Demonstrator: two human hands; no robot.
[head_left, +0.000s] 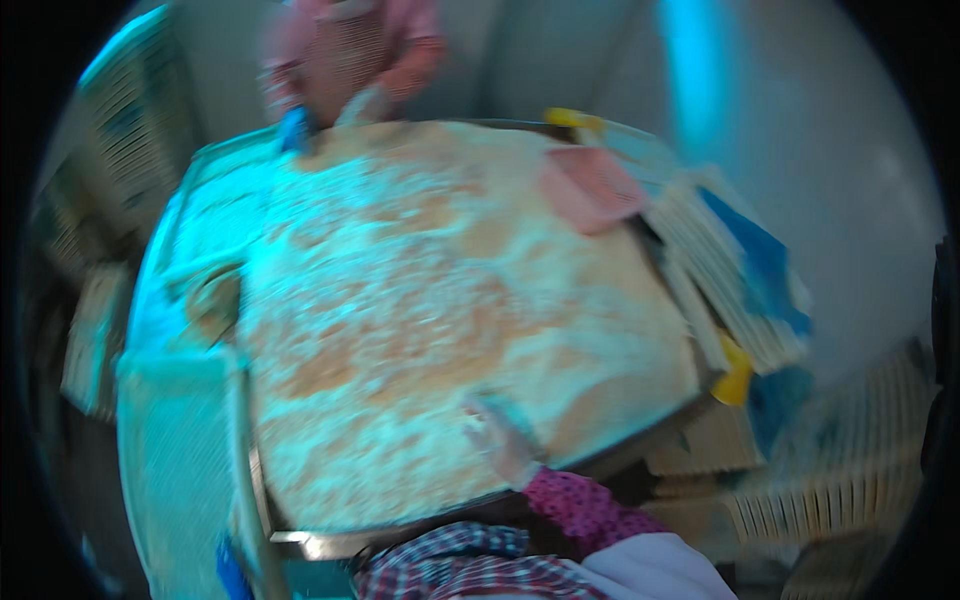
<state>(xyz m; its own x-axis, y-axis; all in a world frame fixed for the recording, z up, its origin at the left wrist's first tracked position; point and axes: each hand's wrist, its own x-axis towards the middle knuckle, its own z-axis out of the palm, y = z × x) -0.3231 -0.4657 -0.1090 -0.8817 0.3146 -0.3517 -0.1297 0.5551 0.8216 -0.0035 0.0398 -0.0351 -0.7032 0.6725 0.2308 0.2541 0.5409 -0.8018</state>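
A broad metal-rimmed tray point(312, 543) holds a thick layer of pale, crumbly, powdery material point(400, 300). My right hand point(498, 442), in a whitish glove below a pink dotted sleeve, reaches over the near right part of this layer. Its fingers point away from me but are smeared, so their grip is unclear. At the lower left, beside the tray's near left corner, a blurred blue shape point(232, 568) looks like my left hand in a blue glove. Its fingers cannot be made out.
Across the tray a person point(350, 60) in pink works with one blue and one white glove. A pink basin point(592, 190) sits at the far right. Slatted crates point(730, 270) stand on the right; a pale green mesh tray point(180, 450) and a brownish bundle point(214, 303) are left.
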